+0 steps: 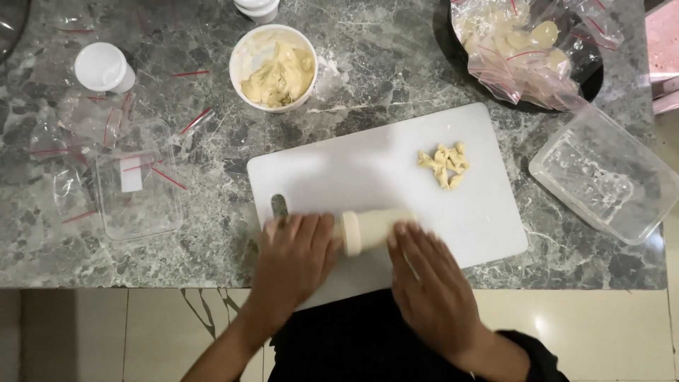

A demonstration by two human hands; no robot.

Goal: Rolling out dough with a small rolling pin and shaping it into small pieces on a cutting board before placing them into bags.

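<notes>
On white cutting board (396, 170): both hands, left hand (293, 258) and right hand (431, 283), flat on cream roller (371, 228).

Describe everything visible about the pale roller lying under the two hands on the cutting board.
The roller is a cream-coloured cylinder, smooth and probably plastic or wood, lying on its side along the near edge of the white cutting board. A slightly wider collar shows at its left end. The left hand lies flat over that left end and the right hand presses palm down on the right end, so only the middle section is visible. It looks slightly blurred. A small pile of pale dough pieces lies apart from it, farther back on the board.
</notes>
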